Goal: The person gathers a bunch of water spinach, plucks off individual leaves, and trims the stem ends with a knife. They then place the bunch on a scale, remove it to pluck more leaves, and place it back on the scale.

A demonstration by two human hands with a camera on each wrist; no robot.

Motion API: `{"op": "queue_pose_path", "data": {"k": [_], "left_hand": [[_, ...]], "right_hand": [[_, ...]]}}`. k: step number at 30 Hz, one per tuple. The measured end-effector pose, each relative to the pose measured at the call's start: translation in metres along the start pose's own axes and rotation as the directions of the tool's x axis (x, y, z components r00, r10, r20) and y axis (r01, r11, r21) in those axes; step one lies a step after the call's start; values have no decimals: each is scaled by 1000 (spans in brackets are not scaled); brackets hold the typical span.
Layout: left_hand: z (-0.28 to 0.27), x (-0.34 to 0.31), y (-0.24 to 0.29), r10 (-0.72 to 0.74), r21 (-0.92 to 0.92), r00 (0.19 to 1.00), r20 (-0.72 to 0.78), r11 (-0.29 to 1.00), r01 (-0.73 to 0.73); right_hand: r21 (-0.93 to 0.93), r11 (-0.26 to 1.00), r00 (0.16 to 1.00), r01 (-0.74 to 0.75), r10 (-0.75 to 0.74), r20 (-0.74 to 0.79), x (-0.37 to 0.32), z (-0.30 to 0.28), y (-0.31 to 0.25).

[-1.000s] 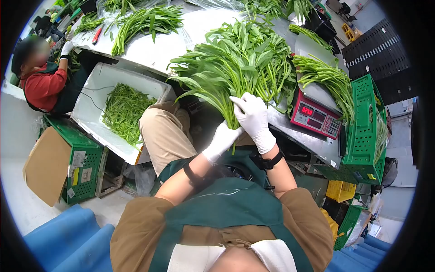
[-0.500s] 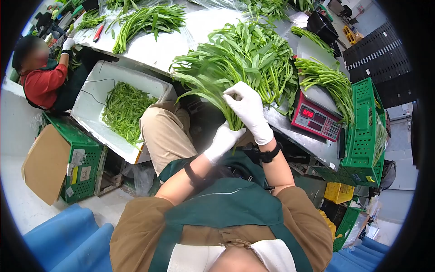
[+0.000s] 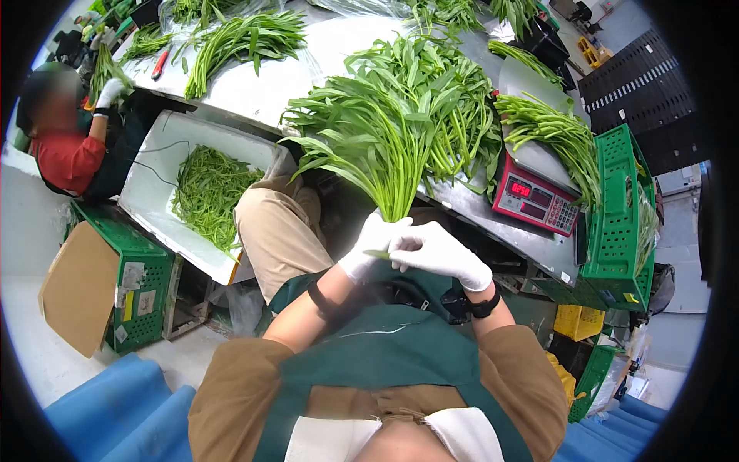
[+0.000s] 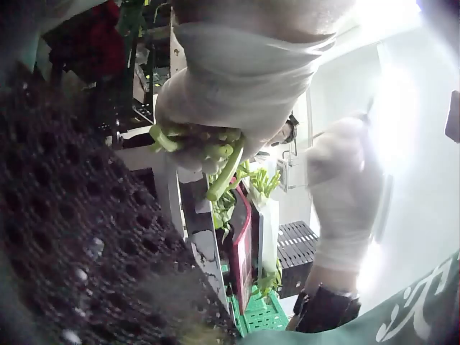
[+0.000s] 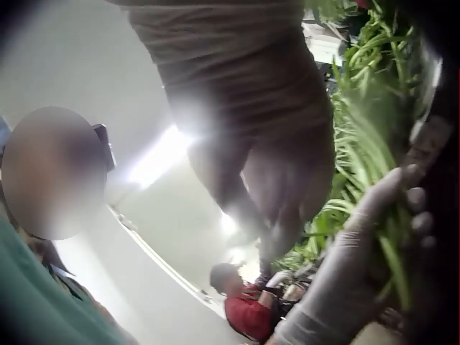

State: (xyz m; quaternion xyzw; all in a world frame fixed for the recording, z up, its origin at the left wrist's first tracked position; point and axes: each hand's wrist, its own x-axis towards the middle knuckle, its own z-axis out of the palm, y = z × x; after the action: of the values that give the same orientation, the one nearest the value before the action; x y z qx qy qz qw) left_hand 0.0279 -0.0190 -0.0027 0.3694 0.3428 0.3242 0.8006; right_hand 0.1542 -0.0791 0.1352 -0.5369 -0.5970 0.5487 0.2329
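Note:
My gloved left hand [image 3: 372,245] grips a bunch of long-stemmed leafy greens [image 3: 392,173] low on the stems, the leaves fanning up toward the table. Cut stem ends [image 4: 226,172] poke out below that fist in the left wrist view. Close beside it, my gloved right hand [image 3: 437,251] pinches a small slim green leaf [image 3: 376,254] between thumb and fingers. Behind the bunch, a large heap of the same greens [image 3: 466,115] lies on the metal table. The bunch overlaps the heap in the head view.
Right of the heap stands a red digital scale [image 3: 531,204] carrying stems [image 3: 546,127]. A green crate [image 3: 616,208] is beyond it. At left, a white foam box [image 3: 146,181] contains loose leaves [image 3: 212,196]. A red-handled knife [image 3: 160,64] lies near another person [image 3: 69,158].
My right hand has left the bunch's stems and come down toward my body, now with a small leaf. The bunch stands more upright in my left hand. The other person's hand has shifted.

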Motion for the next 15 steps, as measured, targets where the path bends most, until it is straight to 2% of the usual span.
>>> {"op": "queue_pose_path", "data": {"k": [1,2,3,4,5,6,7,8,9,10,11,12,13,14,15], "left_hand": [[-4,4,-6,-83,-61,996,18,995,84],[-9,9,-11,-164,-120,986,39,978,168],[-7,8,-9,-163,-95,986,45,982,166],[-3,3,-2,-81,51,995,54,996,79],[-1,-1,6,5,201,998,70,979,-19],[-2,-1,5,52,253,994,95,965,-75],[-8,4,-9,0,61,988,156,998,-10],[-17,8,-21,-40,-126,974,225,990,70],[-19,-1,-13,-88,-166,967,239,978,130],[-21,-9,-5,-135,-204,958,252,960,190],[-26,-8,2,-21,-34,972,235,999,30],[-24,1,21,-189,-17,981,51,982,191],[-12,4,43,-349,-42,927,-139,937,347],[-9,-3,59,-385,-79,918,-99,922,379],[-6,-11,75,-420,-113,906,-59,904,412]], "right_hand": [[-7,1000,1000,25,-25,-5,-2,-2,-11],[24,995,988,97,-93,-126,-5,-3,-28],[43,984,957,173,-157,-245,-5,-2,-43],[148,947,887,284,-201,-415,0,1,-51],[157,842,747,517,-353,-563,13,7,-61],[265,736,658,622,-308,-687,33,28,-76],[-339,656,540,675,-751,-379,56,21,-96],[-290,624,557,725,-780,-287,87,50,-102],[-491,475,503,730,-860,-84,111,64,-91],[-625,263,424,735,-897,122,130,75,-93],[-686,157,405,710,-889,215,129,75,-90],[-605,328,482,725,-870,105,120,74,-87],[-545,411,494,731,-869,8,107,59,-81],[-472,480,502,739,-860,-90,95,44,-75],[-452,467,431,760,-883,-188,79,17,-67]]}}
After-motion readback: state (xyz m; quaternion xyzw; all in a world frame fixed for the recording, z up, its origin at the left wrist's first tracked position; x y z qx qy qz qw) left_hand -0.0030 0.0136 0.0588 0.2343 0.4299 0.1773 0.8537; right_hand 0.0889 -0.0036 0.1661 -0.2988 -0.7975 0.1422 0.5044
